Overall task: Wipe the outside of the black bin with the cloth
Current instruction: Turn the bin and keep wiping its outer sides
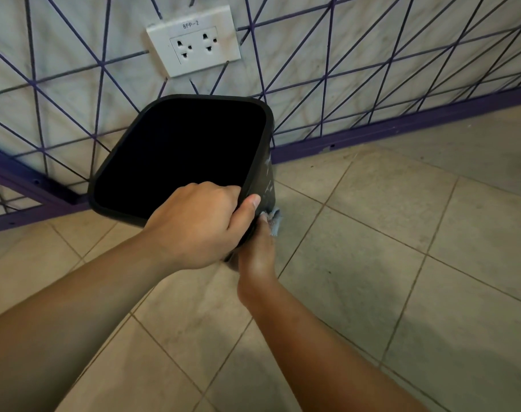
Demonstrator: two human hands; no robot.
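Observation:
The black bin [179, 153] is tilted with its open mouth toward me, near the wall. My left hand [202, 224] grips its near right rim, fingers inside and thumb on the outer wall. The bin's right outer side shows pale smears. My right hand [257, 248] is below the left one, against that right outer side, holding a small blue-grey cloth [274, 220]. Only a bit of the cloth shows past the fingers, pressed against the bin's wall.
A white wall with a purple line pattern and a purple skirting [401, 126] stands right behind the bin. A white double socket [193, 41] is on the wall above it. Beige floor tiles [401, 248] spread to the right and toward me.

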